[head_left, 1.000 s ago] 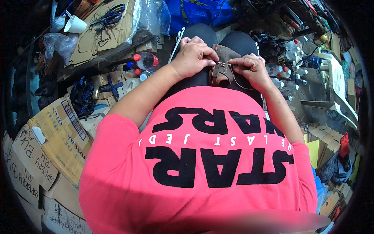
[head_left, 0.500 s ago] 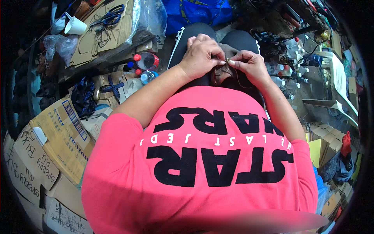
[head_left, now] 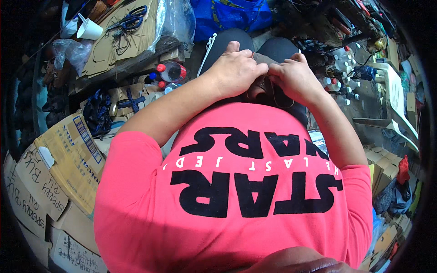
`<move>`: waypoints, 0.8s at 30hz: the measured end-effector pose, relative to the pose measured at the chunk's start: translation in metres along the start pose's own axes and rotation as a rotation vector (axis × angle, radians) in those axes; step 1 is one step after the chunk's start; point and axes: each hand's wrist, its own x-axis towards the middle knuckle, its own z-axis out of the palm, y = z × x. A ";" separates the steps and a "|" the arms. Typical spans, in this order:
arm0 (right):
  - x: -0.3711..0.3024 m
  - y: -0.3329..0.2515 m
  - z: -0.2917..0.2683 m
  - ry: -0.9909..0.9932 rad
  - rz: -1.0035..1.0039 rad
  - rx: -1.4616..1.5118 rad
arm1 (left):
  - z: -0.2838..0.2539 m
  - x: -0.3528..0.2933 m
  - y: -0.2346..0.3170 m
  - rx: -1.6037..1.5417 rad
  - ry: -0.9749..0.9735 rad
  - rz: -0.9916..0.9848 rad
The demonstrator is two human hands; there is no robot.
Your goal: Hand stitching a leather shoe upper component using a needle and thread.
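Observation:
On my lap, between my dark-trousered knees, lies a brown shoe, its grey-brown part showing beyond my fingers. My left hand and my right hand meet over it, both closed with fingers curled and thumbs drawn in. They grip the shoe's thin lace, though the exact grip is hidden behind my knuckles. A loop of the brown lace hangs down beside the shoe under my right hand.
At far left, blue-handled scissors and cut strands lie on stacked cardboard beside a white cup. Bottles lie left of my knees, more bottles to the right. A blue bag lies ahead; cartons crowd the left.
My hands have gone from a fingertip pinch on the lace to curled fists, knuckles turned up over the shoe. My elbows have spread slightly outward.

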 end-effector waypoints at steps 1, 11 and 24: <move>0.000 0.000 0.001 0.017 -0.019 0.003 | 0.000 -0.001 -0.003 0.000 0.000 -0.002; -0.059 0.074 0.007 0.110 0.517 0.973 | -0.028 -0.103 -0.087 -0.736 0.088 -0.666; -0.031 0.043 -0.001 0.518 0.478 1.619 | -0.015 -0.081 -0.094 -1.976 0.552 -0.489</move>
